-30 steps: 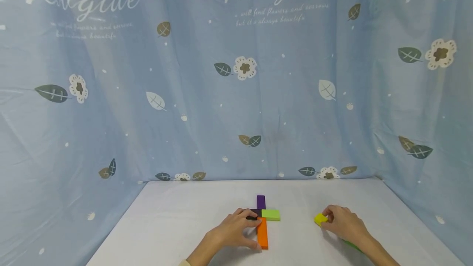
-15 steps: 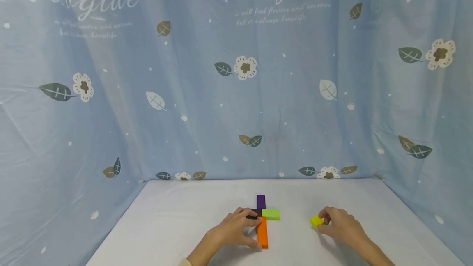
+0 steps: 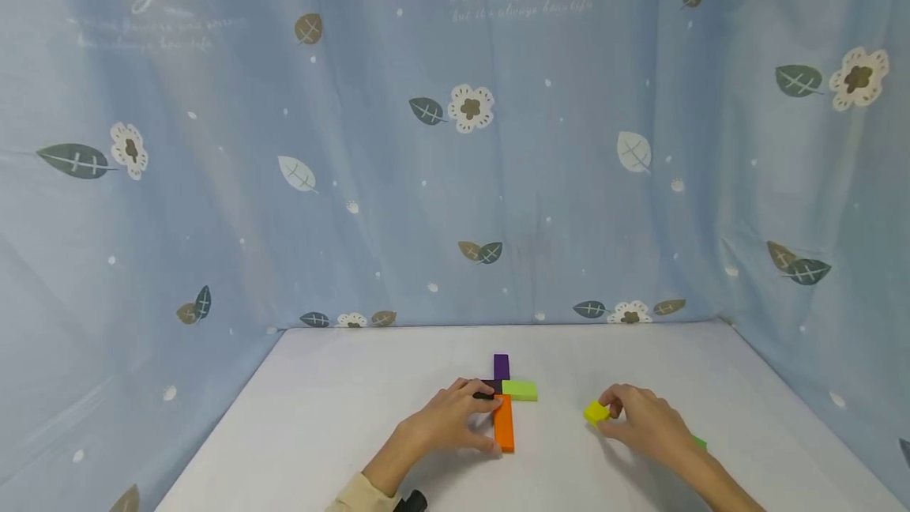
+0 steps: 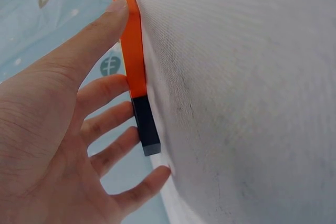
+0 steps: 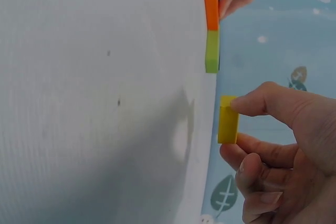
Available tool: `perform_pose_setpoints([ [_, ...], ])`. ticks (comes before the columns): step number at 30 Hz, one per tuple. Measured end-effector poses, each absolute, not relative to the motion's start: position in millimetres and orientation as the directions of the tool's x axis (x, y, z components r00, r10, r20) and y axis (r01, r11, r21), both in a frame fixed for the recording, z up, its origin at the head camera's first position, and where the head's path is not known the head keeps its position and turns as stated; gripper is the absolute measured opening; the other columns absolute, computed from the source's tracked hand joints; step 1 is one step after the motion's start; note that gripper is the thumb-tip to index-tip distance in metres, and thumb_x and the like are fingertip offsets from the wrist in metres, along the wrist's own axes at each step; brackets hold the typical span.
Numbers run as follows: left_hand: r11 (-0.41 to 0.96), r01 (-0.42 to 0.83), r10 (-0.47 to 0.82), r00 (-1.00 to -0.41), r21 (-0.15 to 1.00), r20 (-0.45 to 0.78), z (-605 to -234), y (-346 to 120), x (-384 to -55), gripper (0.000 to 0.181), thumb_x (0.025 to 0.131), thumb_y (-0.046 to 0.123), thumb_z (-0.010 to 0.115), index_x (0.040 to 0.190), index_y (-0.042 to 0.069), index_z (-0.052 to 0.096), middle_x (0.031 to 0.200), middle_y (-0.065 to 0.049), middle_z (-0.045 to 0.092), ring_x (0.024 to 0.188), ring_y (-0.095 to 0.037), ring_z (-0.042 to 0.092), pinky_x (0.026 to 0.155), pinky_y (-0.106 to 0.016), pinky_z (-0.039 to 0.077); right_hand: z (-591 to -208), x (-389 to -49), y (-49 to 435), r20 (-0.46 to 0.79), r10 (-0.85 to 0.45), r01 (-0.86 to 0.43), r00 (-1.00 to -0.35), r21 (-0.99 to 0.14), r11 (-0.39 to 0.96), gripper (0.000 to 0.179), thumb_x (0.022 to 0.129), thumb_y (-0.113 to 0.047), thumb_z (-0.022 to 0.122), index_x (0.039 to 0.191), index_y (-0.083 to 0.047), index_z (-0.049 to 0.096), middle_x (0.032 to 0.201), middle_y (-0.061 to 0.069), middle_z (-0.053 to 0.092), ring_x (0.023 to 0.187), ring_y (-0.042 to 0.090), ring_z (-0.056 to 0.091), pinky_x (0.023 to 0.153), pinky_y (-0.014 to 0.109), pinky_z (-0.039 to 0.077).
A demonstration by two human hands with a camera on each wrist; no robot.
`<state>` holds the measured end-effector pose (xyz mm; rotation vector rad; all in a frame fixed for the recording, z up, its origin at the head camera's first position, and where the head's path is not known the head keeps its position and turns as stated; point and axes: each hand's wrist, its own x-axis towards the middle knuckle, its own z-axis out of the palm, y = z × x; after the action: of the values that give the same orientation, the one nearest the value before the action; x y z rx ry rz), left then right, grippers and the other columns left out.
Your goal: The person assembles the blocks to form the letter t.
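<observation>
The person's right hand (image 3: 648, 421) pinches a small yellow block (image 3: 596, 412) between thumb and fingers, holding it just above the white tabletop (image 3: 341, 370), to the right of the other blocks and apart from them; the left hand (image 3: 451, 419) lies with fingers spread and relaxed, its thumb on the near end of an orange block (image 3: 504, 427) and other fingers touching the orange and a black block (image 3: 495, 386); the orange block lies lengthwise toward the person, its far end meeting the black block and a lime-green block (image 3: 520, 391), which sit side by side; a purple block (image 3: 501, 367) stretches away beyond them; a green block (image 3: 700, 442) shows partly behind the right forearm; a blue curtain (image 3: 384, 180) printed with leaves and flowers hangs behind.
</observation>
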<state>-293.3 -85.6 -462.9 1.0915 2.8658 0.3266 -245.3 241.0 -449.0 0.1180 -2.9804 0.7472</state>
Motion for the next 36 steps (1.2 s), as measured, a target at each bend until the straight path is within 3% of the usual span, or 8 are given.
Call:
perform_pose_setpoints([
  [9, 0.73, 0.646, 0.66, -0.751, 0.223, 0.019, -462.8, -85.9, -292.5, 0.077, 0.075, 0.065, 0.073, 0.141, 0.029, 0.054, 0.145, 0.006, 0.048, 0.13, -0.017, 0.044, 0.098, -0.048, 0.046, -450.2, -237.1, 223.4, 0.065, -0.052, -0.077, -0.997, -0.496, 0.865, 0.024, 0.073, -0.021, 0.081, 0.094, -0.015, 0.071, 0.077, -0.007, 0.06, 0.063, 0.012, 0.047, 0.056, 0.026, 0.037],
  [21, 0.718, 0.648, 0.669, -0.744, 0.252, 0.007, -458.3, -84.9, -291.5, 0.077, 0.075, 0.063, 0.074, 0.14, 0.027, 0.054, 0.145, 0.005, 0.049, 0.128, -0.018, 0.045, 0.097, -0.045, 0.047, -452.4, -226.2, 206.7, 0.112, -0.16, -0.195, -0.981, -0.509, 0.838, 0.026, 0.073, -0.024, 0.083, 0.094, -0.015, 0.071, 0.076, -0.009, 0.061, 0.06, 0.007, 0.046, 0.053, 0.022, 0.038],
  [29, 0.705, 0.673, 0.687, -0.726, 0.225, 0.019, -462.8, -85.8, -297.5, 0.077, 0.076, 0.065, 0.071, 0.14, 0.026, 0.055, 0.145, 0.003, 0.049, 0.127, -0.02, 0.046, 0.097, -0.047, 0.047, -451.8, -224.7, 187.9, 0.037, -0.115, -0.118, -0.993, -0.507, 0.854, 0.028, 0.072, -0.026, 0.085, 0.094, -0.016, 0.071, 0.076, -0.008, 0.06, 0.064, 0.01, 0.048, 0.056, 0.024, 0.038],
  [36, 0.724, 0.652, 0.668, -0.744, 0.226, 0.009, -462.8, -88.2, -300.6, 0.076, 0.076, 0.064, 0.072, 0.141, 0.028, 0.054, 0.145, 0.005, 0.049, 0.13, -0.019, 0.044, 0.101, -0.048, 0.045, -451.2, -224.5, 172.9, 0.043, -0.156, -0.155, -0.987, -0.507, 0.848, 0.028, 0.072, -0.024, 0.085, 0.094, -0.015, 0.071, 0.075, -0.007, 0.06, 0.062, 0.012, 0.047, 0.054, 0.022, 0.037],
])
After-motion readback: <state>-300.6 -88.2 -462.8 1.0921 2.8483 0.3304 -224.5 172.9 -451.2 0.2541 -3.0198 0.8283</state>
